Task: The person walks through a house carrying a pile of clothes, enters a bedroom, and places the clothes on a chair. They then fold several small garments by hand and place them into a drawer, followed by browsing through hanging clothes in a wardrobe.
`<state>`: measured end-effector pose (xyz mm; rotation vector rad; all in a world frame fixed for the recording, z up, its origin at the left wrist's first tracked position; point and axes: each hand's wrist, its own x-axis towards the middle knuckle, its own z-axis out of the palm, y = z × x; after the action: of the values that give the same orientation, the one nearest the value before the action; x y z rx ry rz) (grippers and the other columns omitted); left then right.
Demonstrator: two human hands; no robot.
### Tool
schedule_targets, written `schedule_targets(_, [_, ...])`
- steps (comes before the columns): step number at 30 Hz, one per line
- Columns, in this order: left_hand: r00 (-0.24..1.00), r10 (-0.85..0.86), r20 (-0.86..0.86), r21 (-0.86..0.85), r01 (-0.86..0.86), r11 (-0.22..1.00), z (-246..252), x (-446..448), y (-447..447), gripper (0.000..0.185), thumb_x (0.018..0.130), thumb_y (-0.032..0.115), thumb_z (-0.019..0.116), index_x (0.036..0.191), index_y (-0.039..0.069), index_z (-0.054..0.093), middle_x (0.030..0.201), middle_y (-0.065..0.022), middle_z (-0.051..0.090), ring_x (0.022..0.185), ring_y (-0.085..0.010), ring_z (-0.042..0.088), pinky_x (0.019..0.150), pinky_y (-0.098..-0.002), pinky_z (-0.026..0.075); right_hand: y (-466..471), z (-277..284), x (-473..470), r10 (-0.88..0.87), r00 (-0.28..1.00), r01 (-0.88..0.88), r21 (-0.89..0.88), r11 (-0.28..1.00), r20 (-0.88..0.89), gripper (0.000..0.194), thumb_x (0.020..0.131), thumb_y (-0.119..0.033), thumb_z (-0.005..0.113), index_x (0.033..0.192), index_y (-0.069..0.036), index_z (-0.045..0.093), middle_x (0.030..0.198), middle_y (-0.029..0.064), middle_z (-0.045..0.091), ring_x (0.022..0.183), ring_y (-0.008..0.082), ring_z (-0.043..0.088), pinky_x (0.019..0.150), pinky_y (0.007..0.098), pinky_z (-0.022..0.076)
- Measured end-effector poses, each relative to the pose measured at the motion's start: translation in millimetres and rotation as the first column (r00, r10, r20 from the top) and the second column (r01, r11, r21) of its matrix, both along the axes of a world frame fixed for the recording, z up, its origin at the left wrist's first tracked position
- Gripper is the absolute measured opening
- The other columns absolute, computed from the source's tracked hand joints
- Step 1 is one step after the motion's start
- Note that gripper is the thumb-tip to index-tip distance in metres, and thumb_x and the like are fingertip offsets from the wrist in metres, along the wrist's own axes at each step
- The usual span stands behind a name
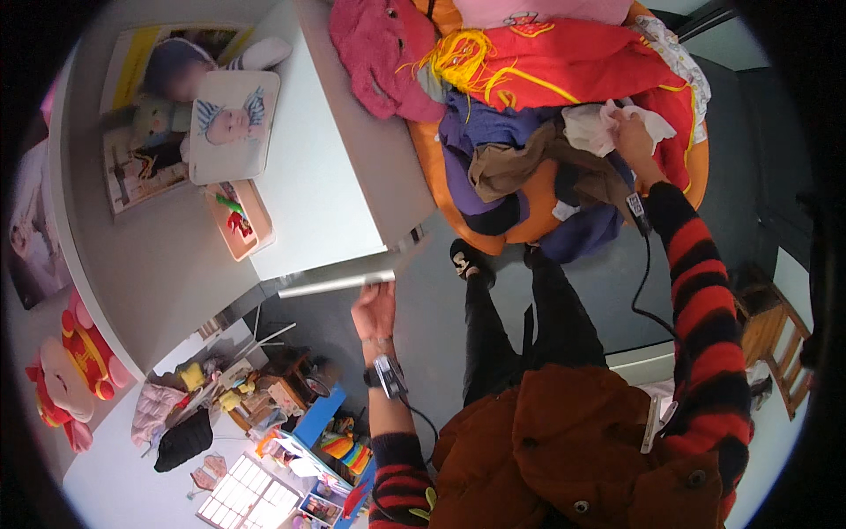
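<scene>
My right hand (pixel 633 140) grips a thin white and pale pink cloth (pixel 588 127) above a heap of clothes. Beneath it lie a red garment with yellow trim (pixel 568 63), a brown garment (pixel 522 162) and a purple-blue garment (pixel 476 122). The heap covers most of an orange padded seat (pixel 542 192). Lower left, my left hand (pixel 377 314) is at the edge of a white cabinet panel (pixel 337 283), palm towards me. Its fingertips are partly hidden by the panel, which looks blurred.
On the white cabinet top (pixel 317 165) stand a box with a printed picture (pixel 231 125) and a pink tray (pixel 241 221) of small items. A pink plush toy (pixel 386 59) lies beside the heap. Cables run from both wrist devices. A wooden chair (pixel 780 337) stands right.
</scene>
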<state>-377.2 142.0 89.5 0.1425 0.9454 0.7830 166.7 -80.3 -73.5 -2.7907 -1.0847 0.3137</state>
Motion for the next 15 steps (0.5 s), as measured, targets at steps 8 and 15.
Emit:
schedule_targets(8, [0.989,-0.144,-0.021,0.067,0.145,0.987,-14,11,46,0.07,0.072,-0.013,0.048,0.14,0.0,0.037,0.147,-0.0135,0.035,0.139,-0.0334,0.03,0.114,-0.0484,0.029,-28,24,-9,-0.239,0.969,0.149,0.615,0.774,0.066,0.039,0.092,-0.029,0.061,0.118,-0.001,0.058,0.117,0.0188,0.06,0.109,0.0322,0.058,0.092,0.039,0.0454])
schedule_targets(15, [0.617,-0.502,-0.606,-0.112,0.559,0.822,-107,-58,55,0.06,0.085,-0.007,0.039,0.143,0.009,0.037,0.152,-0.0096,0.03,0.137,-0.032,0.034,0.106,-0.0499,0.037,-138,102,-135,-0.364,0.601,0.798,0.514,0.314,-0.711,0.044,0.094,-0.034,0.062,0.122,0.0,0.058,0.108,0.008,0.064,0.096,0.0143,0.06,0.084,0.0277,0.0475])
